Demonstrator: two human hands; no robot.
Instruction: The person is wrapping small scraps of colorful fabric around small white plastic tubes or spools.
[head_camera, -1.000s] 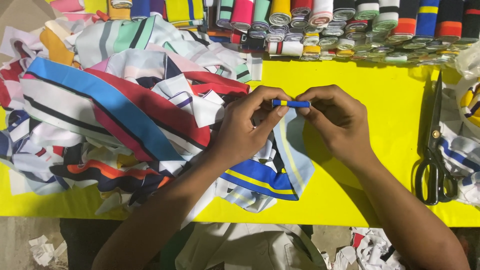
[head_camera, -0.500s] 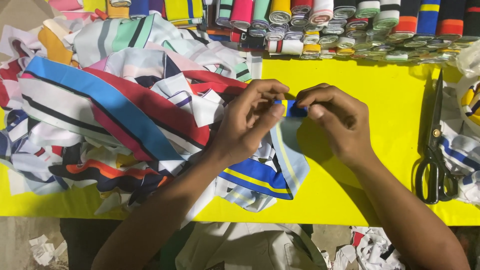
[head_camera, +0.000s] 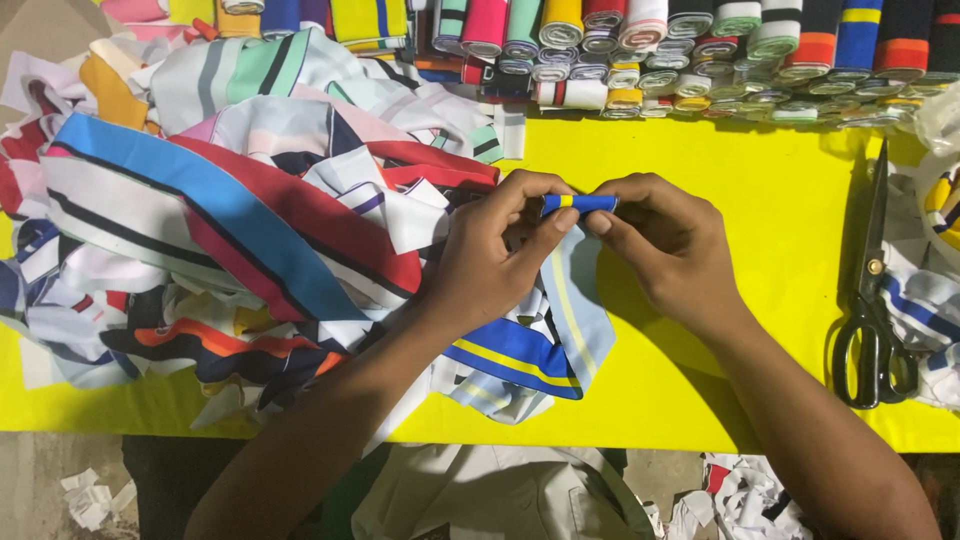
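A blue-and-yellow strip is pinched crosswise between left hand and right hand, fingertips gripping each end, basically.

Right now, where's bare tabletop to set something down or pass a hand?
Free: the yellow table between the right hand and the scissors, running up to the fabric rolls; also the strip near the front edge under the right forearm. Crowded: the fabric strip pile covers the left half, and more strips sit right of the scissors.
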